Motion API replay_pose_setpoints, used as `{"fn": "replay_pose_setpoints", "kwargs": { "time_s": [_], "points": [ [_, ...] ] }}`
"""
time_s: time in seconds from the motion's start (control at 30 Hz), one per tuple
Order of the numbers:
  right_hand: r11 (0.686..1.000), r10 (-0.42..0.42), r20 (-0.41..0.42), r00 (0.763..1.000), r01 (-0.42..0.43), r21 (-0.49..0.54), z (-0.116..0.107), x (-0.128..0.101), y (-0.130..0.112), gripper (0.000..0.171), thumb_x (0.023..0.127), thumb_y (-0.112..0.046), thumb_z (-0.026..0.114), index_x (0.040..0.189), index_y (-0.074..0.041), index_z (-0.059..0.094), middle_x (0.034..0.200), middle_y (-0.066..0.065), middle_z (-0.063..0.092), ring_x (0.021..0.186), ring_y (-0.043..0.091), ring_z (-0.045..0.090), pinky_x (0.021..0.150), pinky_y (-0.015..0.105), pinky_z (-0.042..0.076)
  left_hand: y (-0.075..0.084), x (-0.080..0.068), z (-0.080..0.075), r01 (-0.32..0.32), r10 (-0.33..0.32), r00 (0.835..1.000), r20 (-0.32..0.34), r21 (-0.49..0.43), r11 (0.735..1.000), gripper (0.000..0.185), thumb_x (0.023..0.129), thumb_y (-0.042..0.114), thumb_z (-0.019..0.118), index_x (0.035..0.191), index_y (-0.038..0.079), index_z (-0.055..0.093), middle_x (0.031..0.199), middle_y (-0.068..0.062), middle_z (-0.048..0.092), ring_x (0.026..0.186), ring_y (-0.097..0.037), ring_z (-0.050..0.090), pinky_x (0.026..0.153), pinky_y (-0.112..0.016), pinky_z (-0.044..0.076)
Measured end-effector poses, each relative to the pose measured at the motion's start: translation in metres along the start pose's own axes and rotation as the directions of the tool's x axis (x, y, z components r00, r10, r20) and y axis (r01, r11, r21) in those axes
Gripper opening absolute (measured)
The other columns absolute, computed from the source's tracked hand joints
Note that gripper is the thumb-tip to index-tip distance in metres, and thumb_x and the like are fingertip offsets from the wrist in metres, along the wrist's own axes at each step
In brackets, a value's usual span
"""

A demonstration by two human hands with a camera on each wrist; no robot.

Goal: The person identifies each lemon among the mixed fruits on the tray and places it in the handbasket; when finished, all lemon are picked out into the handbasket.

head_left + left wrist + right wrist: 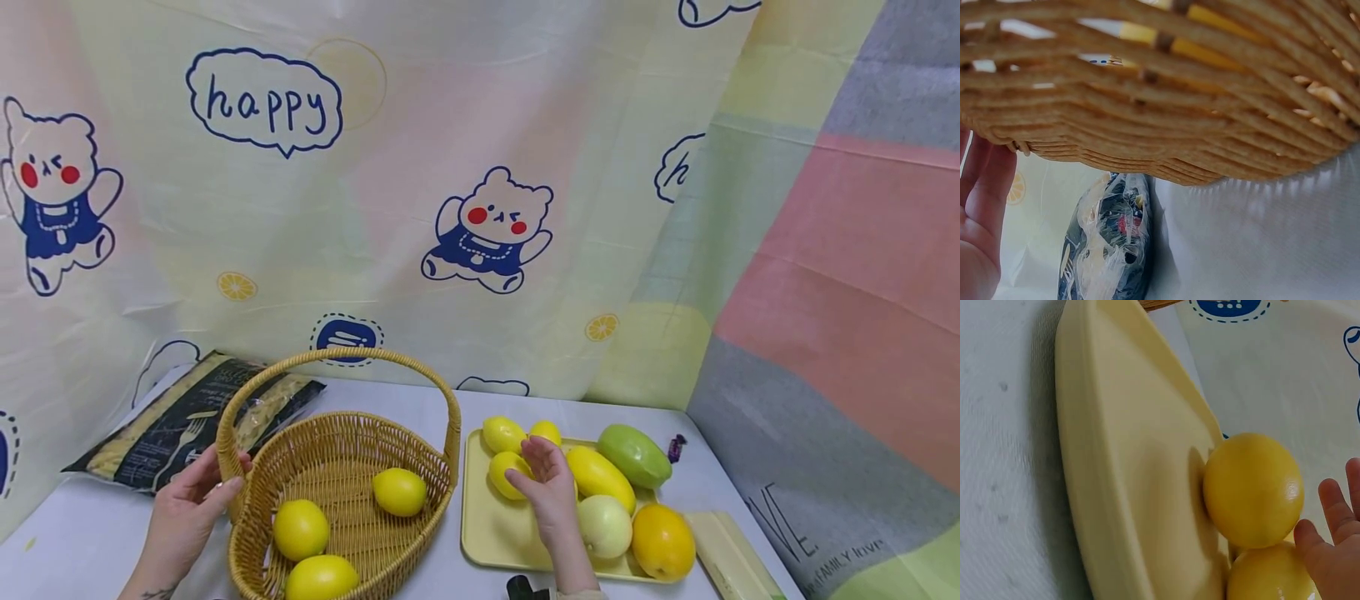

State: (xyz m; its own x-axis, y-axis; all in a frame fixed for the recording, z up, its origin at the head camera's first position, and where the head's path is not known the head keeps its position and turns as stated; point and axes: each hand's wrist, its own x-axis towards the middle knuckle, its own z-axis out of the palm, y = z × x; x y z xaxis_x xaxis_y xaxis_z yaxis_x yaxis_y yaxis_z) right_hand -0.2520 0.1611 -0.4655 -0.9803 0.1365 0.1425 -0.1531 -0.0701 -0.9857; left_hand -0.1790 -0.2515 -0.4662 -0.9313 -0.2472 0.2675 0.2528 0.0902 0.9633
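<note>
Grip: right hand loose-fingered over tray lemon, holding nothing, contact unclear | left hand steadies basket rim, fingers look straight | step: likely reaching for lemon, three already in basket | next: close on lemon, lift over rim | tray on desk

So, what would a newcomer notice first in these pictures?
Probably the wicker basket at centre left, holding three lemons, with the left hand touching its rim. Right of it, the right hand hovers open over a lemon on the yellow tray of mixed fruit. Behind hangs a cartoon bear cloth.
</note>
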Motion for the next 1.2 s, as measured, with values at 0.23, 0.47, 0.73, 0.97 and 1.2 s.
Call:
{"fn": "replay_pose_setpoints", "kwargs": {
  "time_s": [0.23, 0.47, 0.73, 0.97, 1.2],
  "points": [
    [0.999, -0.004, 0.003, 1.0, 0.004, -0.042, 0.002, 0.002, 0.007, 0.055, 0.075, 0.01, 0.068, 0.125, 0.008, 0.044, 0.126, 0.023, 0.049, 0.121, 0.029, 0.046, 0.11, 0.041, 0.031, 0.013, -0.006, 0.004, -0.013, 0.014, 1.0, 0.014, -0.03, 0.999, 0.058, 0.088, 0.009, 0.062, 0.141, 0.007, 0.038, 0.098, 0.023, 0.064, 0.091, 0.009, 0.058, 0.073, -0.008, 0.049],
    [0.996, 0.026, 0.031, 0.999, -0.024, -0.083, 0.009, 0.005, 0.017, 0.053, 0.074, 0.008, 0.068, 0.122, 0.01, 0.047, 0.124, 0.026, 0.05, 0.121, 0.034, 0.046, 0.106, 0.044, 0.036, 0.012, -0.006, 0.003, -0.016, 0.017, 1.0, 0.016, -0.039, 0.999, 0.058, 0.088, 0.008, 0.062, 0.141, 0.007, 0.039, 0.097, 0.022, 0.064, 0.091, 0.008, 0.059, 0.073, -0.008, 0.05],
    [0.99, 0.055, 0.099, 0.994, -0.042, -0.136, 0.024, 0.003, 0.022, 0.061, 0.071, 0.005, 0.069, 0.127, 0.01, 0.046, 0.132, 0.027, 0.047, 0.127, 0.039, 0.04, 0.108, 0.049, 0.031, 0.013, -0.006, 0.003, -0.008, 0.009, 1.0, 0.015, -0.037, 0.999, 0.058, 0.088, 0.009, 0.062, 0.141, 0.008, 0.038, 0.098, 0.022, 0.064, 0.091, 0.008, 0.058, 0.073, -0.008, 0.05],
    [0.982, 0.057, 0.093, 0.994, -0.039, -0.185, 0.033, 0.002, 0.025, 0.067, 0.066, 0.007, 0.07, 0.128, 0.008, 0.046, 0.132, 0.026, 0.047, 0.121, 0.036, 0.044, 0.106, 0.049, 0.033, 0.012, -0.006, 0.003, -0.015, 0.016, 1.0, 0.015, -0.056, 0.998, 0.057, 0.088, 0.008, 0.061, 0.141, 0.008, 0.039, 0.098, 0.021, 0.064, 0.092, 0.008, 0.058, 0.072, -0.009, 0.05],
    [0.965, 0.1, 0.086, 0.991, -0.076, -0.252, 0.033, 0.003, 0.029, 0.066, 0.064, 0.007, 0.073, 0.125, 0.005, 0.049, 0.129, 0.023, 0.049, 0.114, 0.033, 0.048, 0.098, 0.046, 0.042, 0.013, -0.006, 0.003, -0.006, 0.007, 1.0, 0.016, -0.053, 0.999, 0.059, 0.088, 0.009, 0.062, 0.141, 0.007, 0.038, 0.098, 0.022, 0.064, 0.091, 0.008, 0.058, 0.072, -0.009, 0.05]
  ]
}}
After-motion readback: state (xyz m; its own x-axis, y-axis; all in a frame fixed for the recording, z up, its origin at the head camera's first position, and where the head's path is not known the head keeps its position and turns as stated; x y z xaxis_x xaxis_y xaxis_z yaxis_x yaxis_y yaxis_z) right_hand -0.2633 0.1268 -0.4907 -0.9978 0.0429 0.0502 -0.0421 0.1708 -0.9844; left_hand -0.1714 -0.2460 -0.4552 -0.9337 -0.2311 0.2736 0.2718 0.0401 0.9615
